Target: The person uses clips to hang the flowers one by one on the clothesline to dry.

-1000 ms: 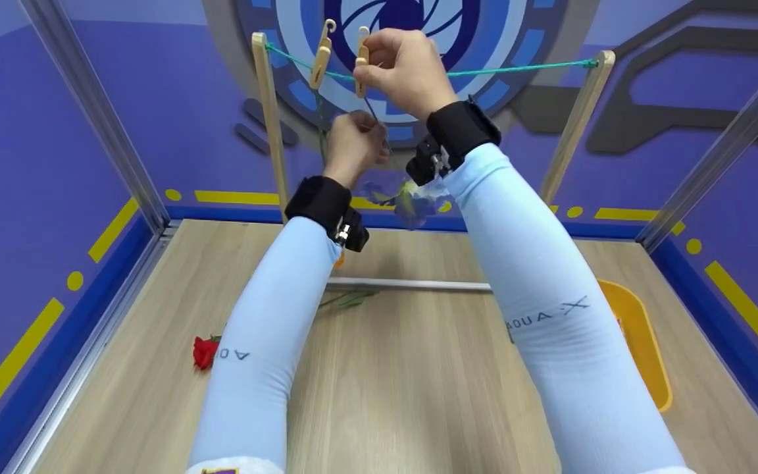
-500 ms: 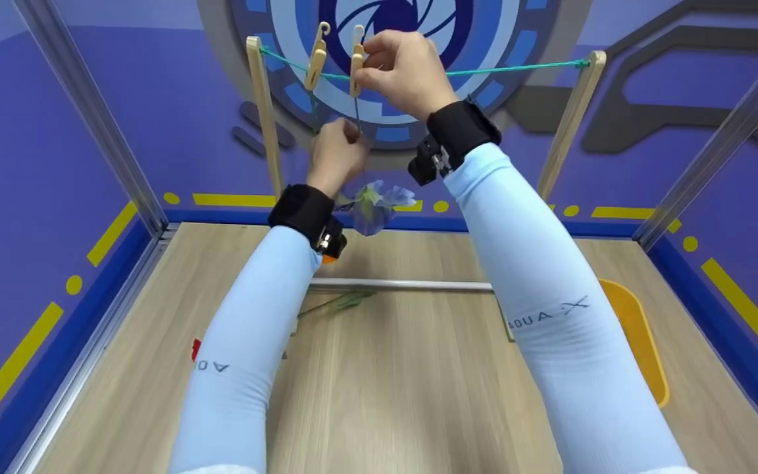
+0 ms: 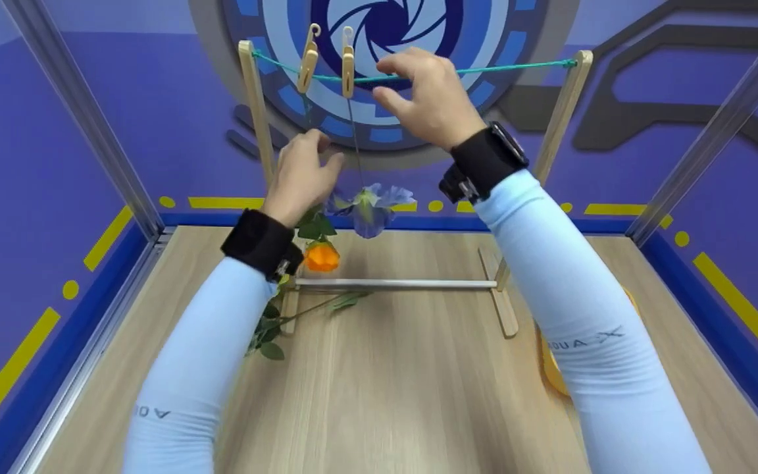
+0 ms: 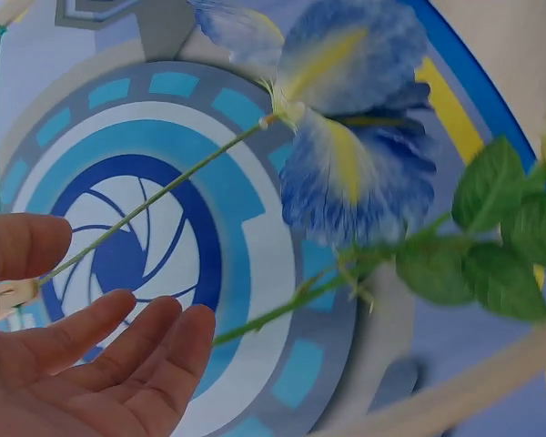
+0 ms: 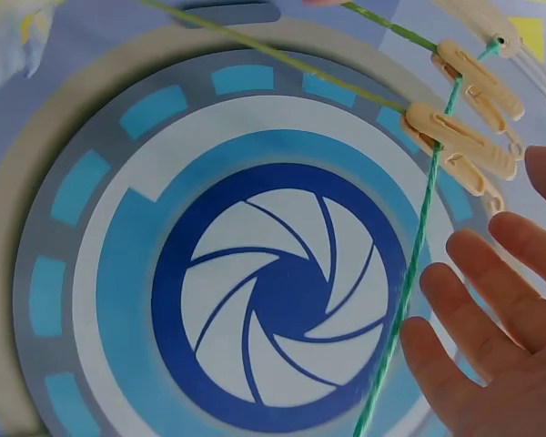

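Observation:
A blue iris hangs upside down by its stem from a wooden clothespin on the green cord. Left of it, a second clothespin holds an orange rose, its stem partly behind my left hand. My left hand is beside the iris stem, fingers relaxed and apart from it; the left wrist view shows the iris bloom beyond the fingertips. My right hand is just right of the iris clothespin, thumb and fingers spread, holding nothing.
The cord runs between two wooden posts joined low by a metal bar. Green leaves and a stem lie on the table at the frame's left foot. A yellow tray is partly hidden under the right arm.
My right hand has let go of the iris clothespin and moved right. My left hand has released the iris stem and moved left and down. The iris now hangs from the cord.

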### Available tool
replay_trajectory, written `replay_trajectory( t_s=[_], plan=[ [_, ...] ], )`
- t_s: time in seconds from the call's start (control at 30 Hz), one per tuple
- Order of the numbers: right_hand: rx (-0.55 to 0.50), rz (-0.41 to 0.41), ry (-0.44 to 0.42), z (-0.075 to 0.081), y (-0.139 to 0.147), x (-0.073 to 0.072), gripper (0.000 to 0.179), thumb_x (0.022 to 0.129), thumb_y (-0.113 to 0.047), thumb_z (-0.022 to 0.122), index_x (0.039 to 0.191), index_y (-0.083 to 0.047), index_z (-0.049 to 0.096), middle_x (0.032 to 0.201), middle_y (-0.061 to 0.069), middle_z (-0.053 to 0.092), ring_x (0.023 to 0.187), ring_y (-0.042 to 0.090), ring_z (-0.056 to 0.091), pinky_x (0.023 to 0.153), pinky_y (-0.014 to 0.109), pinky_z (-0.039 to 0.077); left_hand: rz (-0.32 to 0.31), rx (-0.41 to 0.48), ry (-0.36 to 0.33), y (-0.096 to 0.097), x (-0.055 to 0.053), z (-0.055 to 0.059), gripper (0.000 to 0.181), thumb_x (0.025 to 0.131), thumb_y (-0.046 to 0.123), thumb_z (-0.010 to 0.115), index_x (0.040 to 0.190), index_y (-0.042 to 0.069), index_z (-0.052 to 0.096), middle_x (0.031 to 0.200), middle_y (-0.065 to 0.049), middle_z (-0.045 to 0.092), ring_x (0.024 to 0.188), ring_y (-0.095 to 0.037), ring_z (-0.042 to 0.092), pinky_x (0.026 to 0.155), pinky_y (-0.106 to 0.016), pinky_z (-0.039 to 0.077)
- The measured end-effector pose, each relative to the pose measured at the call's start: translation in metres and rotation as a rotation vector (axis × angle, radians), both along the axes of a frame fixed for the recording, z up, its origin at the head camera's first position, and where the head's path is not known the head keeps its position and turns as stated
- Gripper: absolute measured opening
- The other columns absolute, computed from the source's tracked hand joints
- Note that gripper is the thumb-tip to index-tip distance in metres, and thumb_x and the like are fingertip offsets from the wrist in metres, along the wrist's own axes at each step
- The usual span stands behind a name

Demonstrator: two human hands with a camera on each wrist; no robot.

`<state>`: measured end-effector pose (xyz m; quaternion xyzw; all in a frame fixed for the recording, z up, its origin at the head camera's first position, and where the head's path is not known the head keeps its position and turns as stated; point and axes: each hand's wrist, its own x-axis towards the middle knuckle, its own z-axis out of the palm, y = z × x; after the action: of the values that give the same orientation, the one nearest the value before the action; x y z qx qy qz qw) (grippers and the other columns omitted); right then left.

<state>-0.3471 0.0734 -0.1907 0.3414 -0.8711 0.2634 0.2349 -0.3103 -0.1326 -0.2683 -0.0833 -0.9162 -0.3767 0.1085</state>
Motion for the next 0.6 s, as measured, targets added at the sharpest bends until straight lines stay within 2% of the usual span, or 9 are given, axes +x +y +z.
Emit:
replay_trajectory(
  t_s=[0.13, 0.27, 0.43, 0.6],
  plan=[
    [-0.034, 0.012, 0.026, -0.013, 0.018, 0.009, 0.037, 0.104, -0.021, 0.064, 0.132, 0.002, 0.065, 0.136, 0.018, 0.065, 0.131, 0.031, 0.057, 0.114, 0.039, 0.042, -0.006, -0.078, 0.057, -0.006, 0.013, -0.004, 0.046, 0.111, 0.026, 0.05, 0.149, 0.001, 0.046, 0.149, -0.021, 0.048, 0.14, -0.033, 0.045, 0.117, -0.04, 0.035],
    [-0.1, 0.023, 0.046, -0.034, 0.042, 0.019, 0.037, 0.103, -0.021, 0.065, 0.132, 0.003, 0.066, 0.135, 0.02, 0.064, 0.13, 0.032, 0.057, 0.114, 0.042, 0.042, -0.006, -0.123, 0.105, -0.012, 0.027, -0.011, 0.048, 0.11, 0.027, 0.05, 0.151, 0.001, 0.046, 0.15, -0.022, 0.048, 0.139, -0.035, 0.045, 0.117, -0.043, 0.035],
    [-0.154, 0.001, 0.117, -0.068, 0.074, 0.036, 0.038, 0.103, -0.018, 0.065, 0.133, 0.005, 0.065, 0.136, 0.022, 0.064, 0.13, 0.035, 0.058, 0.113, 0.046, 0.043, -0.011, -0.146, 0.173, -0.02, 0.044, -0.025, 0.05, 0.11, 0.027, 0.051, 0.15, -0.002, 0.046, 0.149, -0.024, 0.048, 0.14, -0.037, 0.044, 0.119, -0.045, 0.032],
    [-0.188, -0.06, 0.18, -0.107, 0.105, 0.052, 0.038, 0.101, -0.016, 0.067, 0.134, 0.005, 0.064, 0.138, 0.023, 0.063, 0.13, 0.037, 0.058, 0.112, 0.049, 0.044, -0.003, -0.189, 0.245, -0.028, 0.06, -0.042, 0.051, 0.11, 0.027, 0.052, 0.149, -0.005, 0.046, 0.148, -0.026, 0.049, 0.139, -0.039, 0.045, 0.12, -0.045, 0.031]
  ],
)
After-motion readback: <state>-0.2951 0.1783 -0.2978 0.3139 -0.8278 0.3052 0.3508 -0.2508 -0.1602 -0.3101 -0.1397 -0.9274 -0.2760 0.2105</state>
